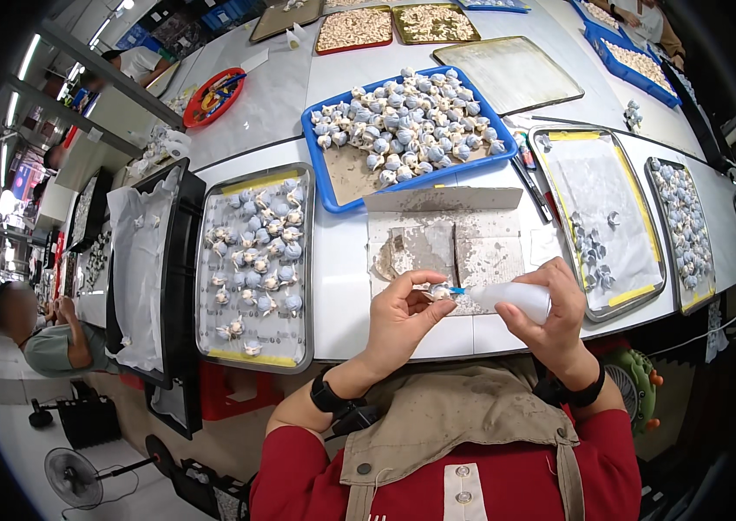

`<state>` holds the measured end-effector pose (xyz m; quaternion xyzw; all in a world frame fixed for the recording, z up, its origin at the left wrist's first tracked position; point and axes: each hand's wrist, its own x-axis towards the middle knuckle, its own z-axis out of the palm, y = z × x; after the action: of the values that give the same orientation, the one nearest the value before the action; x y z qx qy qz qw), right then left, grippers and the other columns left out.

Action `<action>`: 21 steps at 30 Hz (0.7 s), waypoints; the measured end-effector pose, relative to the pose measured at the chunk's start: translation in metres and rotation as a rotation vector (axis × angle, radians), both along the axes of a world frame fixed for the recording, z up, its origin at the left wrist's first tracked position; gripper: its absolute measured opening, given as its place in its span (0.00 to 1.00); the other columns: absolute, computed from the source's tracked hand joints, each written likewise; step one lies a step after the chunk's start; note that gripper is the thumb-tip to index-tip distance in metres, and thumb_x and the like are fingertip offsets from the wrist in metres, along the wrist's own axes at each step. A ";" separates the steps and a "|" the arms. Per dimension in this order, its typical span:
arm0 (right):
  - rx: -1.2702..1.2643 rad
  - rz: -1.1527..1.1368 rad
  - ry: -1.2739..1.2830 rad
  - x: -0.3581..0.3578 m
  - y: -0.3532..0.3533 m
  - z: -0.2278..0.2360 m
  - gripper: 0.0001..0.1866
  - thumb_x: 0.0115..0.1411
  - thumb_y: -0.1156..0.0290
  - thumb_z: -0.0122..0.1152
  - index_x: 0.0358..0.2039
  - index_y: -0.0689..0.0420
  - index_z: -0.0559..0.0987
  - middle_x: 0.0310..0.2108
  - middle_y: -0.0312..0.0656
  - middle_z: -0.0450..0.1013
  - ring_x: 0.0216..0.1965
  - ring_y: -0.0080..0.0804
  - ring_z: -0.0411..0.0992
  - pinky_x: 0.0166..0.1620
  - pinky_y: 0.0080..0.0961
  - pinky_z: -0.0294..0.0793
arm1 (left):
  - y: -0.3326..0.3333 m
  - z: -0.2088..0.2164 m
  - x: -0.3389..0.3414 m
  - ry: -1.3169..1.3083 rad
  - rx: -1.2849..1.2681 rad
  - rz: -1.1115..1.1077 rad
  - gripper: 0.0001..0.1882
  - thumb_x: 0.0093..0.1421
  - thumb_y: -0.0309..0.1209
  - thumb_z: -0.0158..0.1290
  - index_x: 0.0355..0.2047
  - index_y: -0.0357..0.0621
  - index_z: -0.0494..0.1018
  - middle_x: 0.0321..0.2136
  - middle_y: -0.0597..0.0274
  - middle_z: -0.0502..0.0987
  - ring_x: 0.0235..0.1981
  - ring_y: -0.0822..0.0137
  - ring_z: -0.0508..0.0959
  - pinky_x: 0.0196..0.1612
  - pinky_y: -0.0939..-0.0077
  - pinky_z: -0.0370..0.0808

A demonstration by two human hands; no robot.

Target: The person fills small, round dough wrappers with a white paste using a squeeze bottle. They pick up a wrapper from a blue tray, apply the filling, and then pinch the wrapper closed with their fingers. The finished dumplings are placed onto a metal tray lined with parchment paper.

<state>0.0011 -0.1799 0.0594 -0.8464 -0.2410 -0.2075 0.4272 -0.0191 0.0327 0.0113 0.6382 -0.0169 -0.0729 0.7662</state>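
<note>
In the head view, the left hand (407,319) is nearly closed, thumb and fingertips pinching a small pale piece (442,293) over the cardboard (491,247). At the piece's 3 o'clock, the right hand (556,306) curls round a white squeeze bottle (515,300), its blue nozzle (457,291) aimed toward 9 o'clock, at or almost touching the piece. Too hard a squeeze could flood the piece or wet the fingertips; a loose pinch could drop it. At 12 o'clock, a bump could spill the blue tray's (331,196) heap (411,122).
</note>
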 end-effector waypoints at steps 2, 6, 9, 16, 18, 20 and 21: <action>0.018 -0.013 0.008 0.000 -0.001 0.001 0.15 0.40 0.70 0.73 0.25 0.60 0.75 0.22 0.40 0.71 0.24 0.35 0.66 0.28 0.28 0.64 | 0.000 -0.001 0.000 0.023 -0.047 0.000 0.16 0.56 0.22 0.58 0.44 0.36 0.68 0.35 0.62 0.74 0.34 0.77 0.77 0.37 0.86 0.74; 0.017 -0.017 0.013 0.000 -0.004 -0.001 0.14 0.41 0.70 0.73 0.25 0.60 0.75 0.22 0.40 0.72 0.24 0.35 0.66 0.28 0.28 0.64 | -0.001 -0.004 0.001 0.014 -0.141 -0.002 0.18 0.57 0.22 0.57 0.46 0.35 0.66 0.37 0.61 0.74 0.34 0.77 0.76 0.37 0.87 0.74; 0.016 -0.008 0.021 0.001 -0.003 -0.001 0.14 0.41 0.70 0.73 0.24 0.60 0.75 0.22 0.40 0.72 0.25 0.35 0.66 0.28 0.28 0.64 | -0.002 -0.005 0.001 0.009 -0.156 0.002 0.18 0.57 0.21 0.57 0.46 0.34 0.65 0.38 0.60 0.73 0.35 0.76 0.77 0.38 0.87 0.74; 0.022 -0.005 0.058 0.001 -0.002 -0.001 0.14 0.41 0.71 0.72 0.25 0.60 0.75 0.23 0.40 0.72 0.26 0.34 0.67 0.28 0.28 0.65 | 0.000 -0.001 0.002 0.034 -0.194 -0.013 0.18 0.57 0.22 0.58 0.46 0.34 0.65 0.40 0.59 0.72 0.37 0.73 0.77 0.39 0.84 0.76; 0.058 -0.008 0.068 0.002 -0.003 -0.003 0.13 0.42 0.71 0.72 0.26 0.60 0.75 0.23 0.41 0.72 0.26 0.33 0.67 0.28 0.26 0.65 | 0.003 -0.001 0.002 0.074 -0.200 -0.019 0.17 0.57 0.23 0.57 0.45 0.36 0.66 0.42 0.57 0.72 0.37 0.70 0.78 0.39 0.81 0.77; 0.107 -0.016 0.066 0.004 -0.004 -0.006 0.13 0.44 0.71 0.71 0.27 0.61 0.75 0.23 0.41 0.72 0.26 0.32 0.68 0.28 0.24 0.65 | 0.008 -0.003 0.003 0.118 -0.226 -0.017 0.17 0.58 0.24 0.56 0.45 0.37 0.66 0.43 0.56 0.73 0.36 0.68 0.79 0.39 0.80 0.77; 0.152 -0.051 0.122 0.005 -0.004 -0.010 0.13 0.46 0.70 0.70 0.27 0.61 0.75 0.23 0.40 0.72 0.25 0.30 0.68 0.28 0.23 0.65 | 0.010 -0.006 0.003 0.143 -0.248 -0.013 0.16 0.58 0.25 0.56 0.45 0.38 0.66 0.43 0.56 0.73 0.36 0.68 0.79 0.38 0.80 0.77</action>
<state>0.0063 -0.1835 0.0494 -0.8283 -0.1768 -0.1842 0.4988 -0.0161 0.0425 0.0050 0.5317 0.0247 -0.1206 0.8379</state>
